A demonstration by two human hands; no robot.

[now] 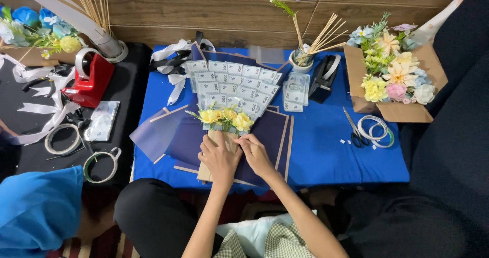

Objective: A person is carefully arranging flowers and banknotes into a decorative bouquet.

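A bouquet lies on a blue mat (pixel 326 146): a fan of folded banknotes (pixel 232 85) above a cluster of yellow flowers (pixel 226 118), wrapped in dark navy paper (pixel 267 136) with a tan stem wrap (pixel 205 172) below. My left hand (pixel 220 159) presses flat on the stem wrap just under the flowers. My right hand (pixel 256 153) rests beside it, fingers pinching the wrap's upper edge at the flowers' base. Both hands touch the bouquet and almost meet.
A red tape dispenser (pixel 91 77), tape rolls (pixel 62 139) and white ribbon (pixel 38 108) lie left. A black tape dispenser (pixel 324 77), cup of sticks (pixel 301 59), scissors (pixel 355 131), ribbon rolls (pixel 376 130) and a box of flowers (pixel 395 80) sit right. A blue cloth (pixel 38 209) is at lower left.
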